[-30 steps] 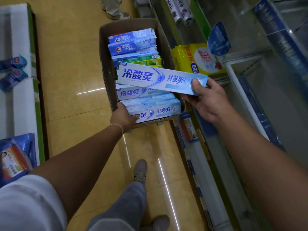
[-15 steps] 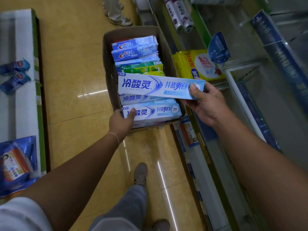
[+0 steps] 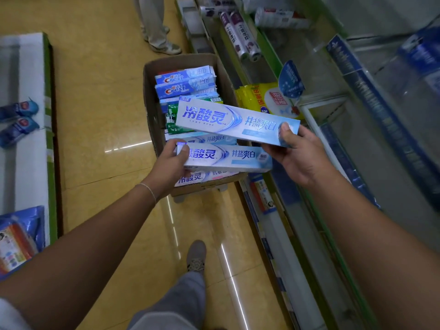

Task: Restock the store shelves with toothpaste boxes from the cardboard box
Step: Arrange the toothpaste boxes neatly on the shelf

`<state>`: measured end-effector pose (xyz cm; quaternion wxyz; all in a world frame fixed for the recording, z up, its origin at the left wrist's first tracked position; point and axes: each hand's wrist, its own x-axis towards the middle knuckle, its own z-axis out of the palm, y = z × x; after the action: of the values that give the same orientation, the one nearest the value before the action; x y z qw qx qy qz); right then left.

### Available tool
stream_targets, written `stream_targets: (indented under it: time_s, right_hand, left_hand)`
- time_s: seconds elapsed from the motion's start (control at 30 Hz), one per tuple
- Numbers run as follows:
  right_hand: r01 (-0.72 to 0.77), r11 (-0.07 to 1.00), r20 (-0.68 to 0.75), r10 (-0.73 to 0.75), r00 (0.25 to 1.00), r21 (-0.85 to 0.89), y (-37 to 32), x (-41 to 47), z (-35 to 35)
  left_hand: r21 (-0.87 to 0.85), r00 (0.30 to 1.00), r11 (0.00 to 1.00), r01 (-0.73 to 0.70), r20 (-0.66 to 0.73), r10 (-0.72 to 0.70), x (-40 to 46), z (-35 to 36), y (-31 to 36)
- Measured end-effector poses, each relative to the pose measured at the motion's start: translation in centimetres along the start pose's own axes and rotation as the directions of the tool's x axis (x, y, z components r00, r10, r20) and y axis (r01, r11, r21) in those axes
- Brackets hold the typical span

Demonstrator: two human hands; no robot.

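Note:
A brown cardboard box (image 3: 152, 96) stands on the floor beside the shelves, filled with several toothpaste boxes, Crest ones (image 3: 183, 85) at the far end. My right hand (image 3: 302, 158) grips the right end of a long pale blue toothpaste box (image 3: 228, 120), held above the carton. My left hand (image 3: 170, 166) grips the left end of a second pale blue toothpaste box (image 3: 228, 158), lifted just over the carton's near end. More boxes (image 3: 202, 177) lie beneath it.
Store shelves (image 3: 357, 163) run along the right, with a yellow pack (image 3: 262, 101) and rolls (image 3: 240, 36) on them. A low display (image 3: 26, 151) with blue packs is at the left. Another person's legs (image 3: 154, 25) stand beyond the carton. My shoe (image 3: 196, 256) is on the tiled floor.
My left hand has taken hold of a second toothpaste box and lifted it from the carton. My right hand has kept its box, shifting it a little to the right.

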<state>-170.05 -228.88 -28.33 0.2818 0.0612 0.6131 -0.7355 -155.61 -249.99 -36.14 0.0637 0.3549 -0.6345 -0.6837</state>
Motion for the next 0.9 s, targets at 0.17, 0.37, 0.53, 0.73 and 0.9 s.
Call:
stream_targets:
  time_s: [0.17, 0.37, 0.53, 0.73, 0.9]
  right_hand:
    - [0.114, 0.993, -0.042, -0.113, 0.993, 0.023, -3.2, -4.4, -2.0]
    - [0.249, 0.968, -0.128, -0.249, 0.96, -0.021, -6.7, -12.6, -6.7]
    - [0.356, 0.934, -0.181, -0.357, 0.917, -0.035, -9.5, -21.6, -10.7]
    - [0.469, 0.881, -0.213, -0.47, 0.856, -0.061, -12.8, -32.2, -14.8]
    - [0.545, 0.836, -0.248, -0.542, 0.803, -0.063, -14.8, -40.2, -17.8]
  left_hand:
    - [0.038, 0.981, 0.986, -0.162, 0.111, 0.157, -4.1, 1.4, 3.4]
    - [-0.044, 0.928, 0.955, -0.294, 0.226, 0.296, -11.8, 4.5, 6.5]
    - [-0.124, 0.868, 0.922, -0.367, 0.31, 0.387, -19.4, 8.5, 9.3]
    - [-0.283, 0.817, 0.885, -0.368, 0.357, 0.454, -28.2, 13.1, 11.9]
    - [-0.297, 0.753, 0.874, -0.384, 0.447, 0.483, -32.9, 16.0, 13.3]
